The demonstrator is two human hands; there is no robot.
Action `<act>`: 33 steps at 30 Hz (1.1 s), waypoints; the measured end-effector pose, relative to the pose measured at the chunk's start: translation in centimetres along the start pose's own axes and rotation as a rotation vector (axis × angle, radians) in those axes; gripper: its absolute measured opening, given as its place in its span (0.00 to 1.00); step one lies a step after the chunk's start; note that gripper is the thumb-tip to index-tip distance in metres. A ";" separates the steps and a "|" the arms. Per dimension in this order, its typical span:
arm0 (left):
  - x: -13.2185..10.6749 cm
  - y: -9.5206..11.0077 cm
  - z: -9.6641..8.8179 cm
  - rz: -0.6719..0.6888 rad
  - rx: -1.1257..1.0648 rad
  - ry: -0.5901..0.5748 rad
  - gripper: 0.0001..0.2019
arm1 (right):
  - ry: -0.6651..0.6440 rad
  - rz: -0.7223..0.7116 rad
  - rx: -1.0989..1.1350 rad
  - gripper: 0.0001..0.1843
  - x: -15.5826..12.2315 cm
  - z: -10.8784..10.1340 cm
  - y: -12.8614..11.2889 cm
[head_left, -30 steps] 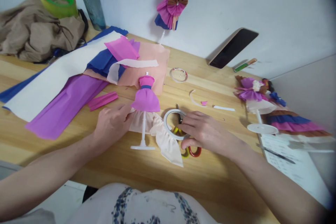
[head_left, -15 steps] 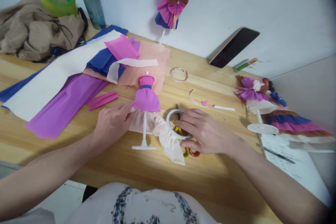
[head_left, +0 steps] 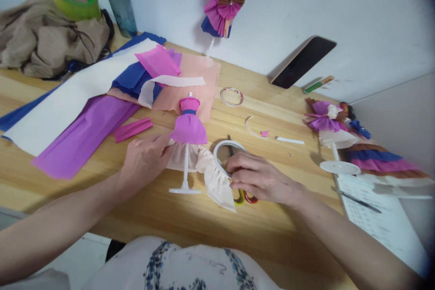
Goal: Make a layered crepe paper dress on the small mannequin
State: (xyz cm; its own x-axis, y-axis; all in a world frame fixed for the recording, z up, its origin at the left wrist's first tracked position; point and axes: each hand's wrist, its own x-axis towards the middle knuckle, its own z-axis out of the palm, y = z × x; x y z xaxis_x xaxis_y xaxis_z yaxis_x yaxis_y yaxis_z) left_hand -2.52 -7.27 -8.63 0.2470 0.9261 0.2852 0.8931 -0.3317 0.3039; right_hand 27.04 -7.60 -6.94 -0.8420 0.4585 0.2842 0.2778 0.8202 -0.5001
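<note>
A small white stand stands upright before me, dressed in a pink and purple paper dress with a blue waistband. Behind and beside its pole runs a gathered white crepe paper strip. My left hand is closed, pinching the strip's left end near the skirt hem. On the right, my right hand has its fingers curled on the near right edge of a white tape roll. Scissors with yellow and red handles lie under the roll and hand, partly hidden.
Coloured crepe paper sheets spread across the left. A clear tape ring and paper scraps lie beyond the hands. Against the wall leans a phone. Other paper dresses stand at the right, with a pen nearby.
My right hand's fingers have drawn together at the tape roll, and the roll has shifted slightly left. The strip's free end and stand base moved slightly left. My left hand stays put.
</note>
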 end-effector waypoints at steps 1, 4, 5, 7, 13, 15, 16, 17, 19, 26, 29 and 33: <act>0.0 0.0 0.0 0.001 0.003 0.000 0.12 | 0.022 -0.017 0.008 0.11 -0.1 0.1 0.1; 0.0 0.0 -0.1 0.022 0.019 0.004 0.12 | 0.059 -0.057 0.033 0.11 -0.1 0.3 0.4; 0.0 0.0 -0.2 0.031 0.023 0.010 0.12 | 0.057 -0.059 0.035 0.10 -0.1 0.4 0.4; 0.0 0.0 -0.2 0.048 0.025 0.032 0.12 | 0.045 -0.050 0.036 0.13 -0.2 0.4 0.5; 0.0 -0.1 0.2 0.096 -0.005 0.109 0.12 | 0.153 0.070 0.067 0.11 0.1 0.2 -0.1; 0.0 -0.1 0.2 0.096 -0.008 0.110 0.12 | 0.212 0.148 -0.040 0.06 1.1 0.2 -0.2; 0.0 -0.1 0.2 0.092 -0.009 0.107 0.12 | 0.232 0.189 -0.105 0.07 1.8 0.3 -0.2; 0.0 -0.1 0.2 0.088 -0.008 0.105 0.12 | 0.244 0.238 -0.174 0.10 2.7 0.5 -0.1; 0.0 -0.2 0.1 0.087 -0.007 0.105 0.13 | 0.187 0.347 -0.316 0.19 4.5 0.9 0.4; 0.2 -0.3 0.3 0.157 -0.005 0.178 0.13 | 0.043 0.562 -0.367 0.16 8.5 2.4 1.8; 0.2 -0.4 0.3 0.168 0.008 0.176 0.14 | 0.089 0.631 -0.230 0.14 8.7 2.9 2.0; 0.2 -0.3 0.3 0.150 0.003 0.136 0.13 | 0.156 0.655 -0.100 0.12 8.7 3.3 2.5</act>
State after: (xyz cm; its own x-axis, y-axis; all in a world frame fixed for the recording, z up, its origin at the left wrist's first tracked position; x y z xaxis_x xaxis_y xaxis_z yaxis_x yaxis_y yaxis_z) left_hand -2.64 -6.95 -8.91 0.3247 0.8335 0.4470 0.8511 -0.4636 0.2464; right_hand 18.86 -2.68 -8.39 -0.4114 0.9090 0.0670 0.7555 0.3811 -0.5329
